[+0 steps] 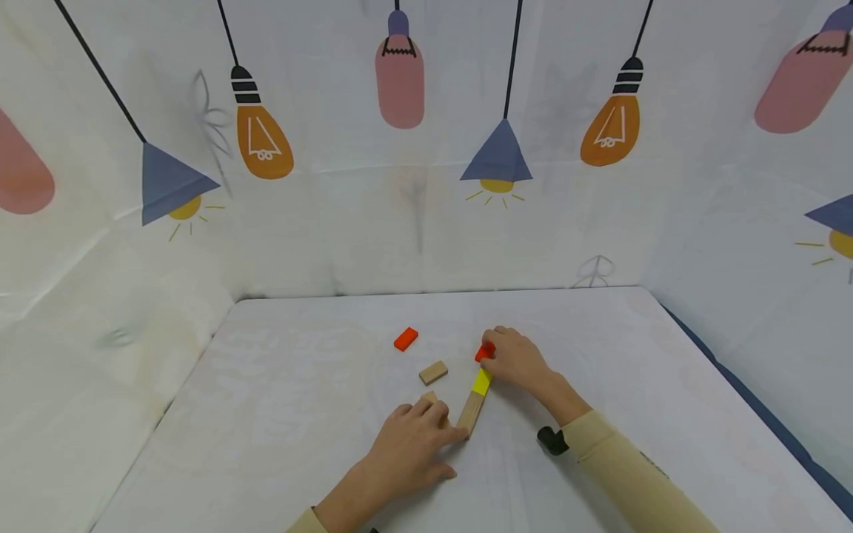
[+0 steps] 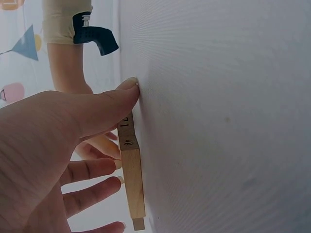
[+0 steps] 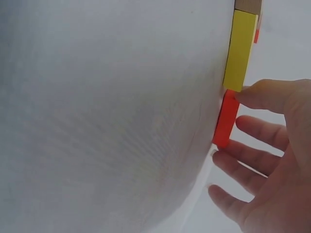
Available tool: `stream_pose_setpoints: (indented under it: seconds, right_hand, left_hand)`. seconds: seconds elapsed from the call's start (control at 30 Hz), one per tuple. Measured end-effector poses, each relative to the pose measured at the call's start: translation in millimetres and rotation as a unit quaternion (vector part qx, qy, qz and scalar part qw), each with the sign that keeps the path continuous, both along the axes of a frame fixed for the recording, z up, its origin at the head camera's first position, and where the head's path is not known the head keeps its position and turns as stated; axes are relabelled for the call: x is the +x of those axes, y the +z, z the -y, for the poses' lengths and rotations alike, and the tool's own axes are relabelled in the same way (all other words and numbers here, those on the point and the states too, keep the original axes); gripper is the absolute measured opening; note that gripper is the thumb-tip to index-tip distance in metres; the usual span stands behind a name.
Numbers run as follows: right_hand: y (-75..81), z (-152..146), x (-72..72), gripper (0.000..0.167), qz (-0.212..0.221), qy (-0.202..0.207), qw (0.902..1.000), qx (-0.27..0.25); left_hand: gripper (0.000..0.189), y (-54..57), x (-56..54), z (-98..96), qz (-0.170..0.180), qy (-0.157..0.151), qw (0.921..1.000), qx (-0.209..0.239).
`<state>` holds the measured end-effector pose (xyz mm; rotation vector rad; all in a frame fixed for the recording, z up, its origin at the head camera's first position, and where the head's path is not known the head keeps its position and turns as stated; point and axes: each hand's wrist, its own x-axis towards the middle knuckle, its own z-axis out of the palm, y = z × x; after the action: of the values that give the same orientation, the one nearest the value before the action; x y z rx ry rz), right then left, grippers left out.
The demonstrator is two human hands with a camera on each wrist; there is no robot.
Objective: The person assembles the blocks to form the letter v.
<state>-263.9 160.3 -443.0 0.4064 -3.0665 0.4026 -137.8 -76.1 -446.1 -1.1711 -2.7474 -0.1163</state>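
Observation:
In the head view a row of small blocks runs away from me, with wooden blocks (image 1: pixel 472 412) nearest, then a yellow block (image 1: pixel 481 382), then a red block (image 1: pixel 484 352). My right hand (image 1: pixel 516 361) pinches that red block (image 3: pixel 227 119) at the far end, its thumb beside the joint with the yellow block (image 3: pixel 240 51). At the near end, a finger of my left hand (image 1: pixel 408 448) touches the wooden end. The left fingers are mostly straight and spread. Past them, the left wrist view shows a wooden block (image 2: pixel 132 182) and printed numbers on the wood.
Left of the row lie a loose red block (image 1: pixel 406 339) and a plain wooden block (image 1: pixel 433 372). Another wooden block (image 1: pixel 429 397) is partly hidden by my left hand. The white table (image 1: pixel 286 370) meets a lamp-patterned backdrop (image 1: pixel 413 215) at the back.

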Motion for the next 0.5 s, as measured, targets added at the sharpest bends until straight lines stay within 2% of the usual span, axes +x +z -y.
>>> stream_pose_setpoints:
  seconds: [0.5]
  right_hand:
    - [-1.6,-5.6,-1.0,0.020,-0.021,0.022,0.9993,-0.020]
  left_hand:
    - [0.054,-0.7,1.0,-0.1,-0.021,-0.004,0.9997,0.008]
